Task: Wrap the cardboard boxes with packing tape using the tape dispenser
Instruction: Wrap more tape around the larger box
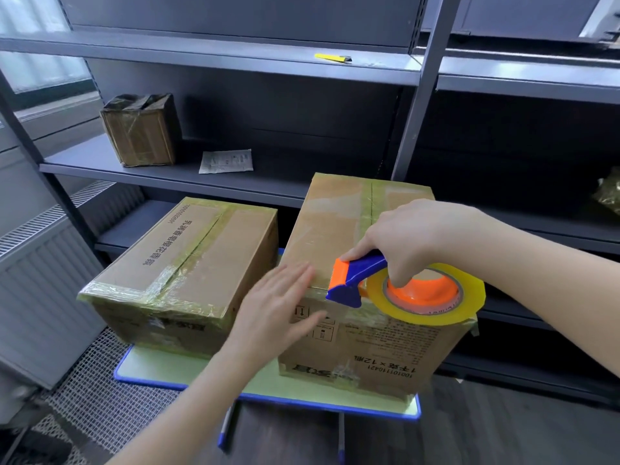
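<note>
Gripped tape dispenser (355, 280) in right hand (426, 236), with fingers curled into its core, on near top edge of cardboard box (335, 223), centre right of frame. Laid left hand (278, 307) flat, with fingers straight, against same box's left corner.

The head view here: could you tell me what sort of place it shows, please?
Probably a storeroom or packing area: grey metal shelving, taped cardboard boxes, and a tape dispenser gripped by the right hand.

two boxes (177, 263) side by side
</note>
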### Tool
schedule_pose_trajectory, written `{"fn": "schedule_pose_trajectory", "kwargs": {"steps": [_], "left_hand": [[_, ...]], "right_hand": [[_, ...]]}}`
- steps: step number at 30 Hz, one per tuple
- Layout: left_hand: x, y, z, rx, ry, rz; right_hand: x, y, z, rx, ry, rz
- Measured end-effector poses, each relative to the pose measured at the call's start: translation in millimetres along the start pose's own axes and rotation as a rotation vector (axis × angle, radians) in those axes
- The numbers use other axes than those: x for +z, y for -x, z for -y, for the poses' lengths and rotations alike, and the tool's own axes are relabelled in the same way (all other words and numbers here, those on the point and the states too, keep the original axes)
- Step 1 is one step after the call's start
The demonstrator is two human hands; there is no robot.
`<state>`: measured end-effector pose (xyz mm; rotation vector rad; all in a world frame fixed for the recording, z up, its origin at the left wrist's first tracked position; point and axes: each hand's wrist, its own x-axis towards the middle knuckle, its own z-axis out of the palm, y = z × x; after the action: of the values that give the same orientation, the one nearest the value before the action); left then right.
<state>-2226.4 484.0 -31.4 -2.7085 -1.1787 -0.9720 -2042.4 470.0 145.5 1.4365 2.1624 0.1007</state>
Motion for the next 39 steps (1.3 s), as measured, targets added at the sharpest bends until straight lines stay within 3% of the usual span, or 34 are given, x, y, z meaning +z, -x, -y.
{"fn": "schedule_pose_trajectory", "kwargs": {"steps": [6, 11, 16, 32, 36, 39], "left_hand": [[20, -7, 13, 0.08, -0.134, -0.123], [9, -14, 49, 0.037, -0.079, -0.057], [13, -13, 52, 0.023, -0.023, -0.067], [7, -17, 39, -0.083, 0.008, 0.004], [3, -18, 28, -0.096, -0.127, 0.073], [9, -22, -3, -0.013, -0.253, 0.105]], "right_hand": [[-9, -1, 0, -0.016, -0.003, 0.015], [-22, -23, 10, -0.051, 0.01, -0.071], [-23, -25, 10, -0.03, 0.077, -0.006], [20, 36, -51, 0.06, -0.149, 0.106], [20, 35, -48, 0.012, -0.081, 0.071], [20, 29, -41, -0.025, 0.006, 0.057]]}}
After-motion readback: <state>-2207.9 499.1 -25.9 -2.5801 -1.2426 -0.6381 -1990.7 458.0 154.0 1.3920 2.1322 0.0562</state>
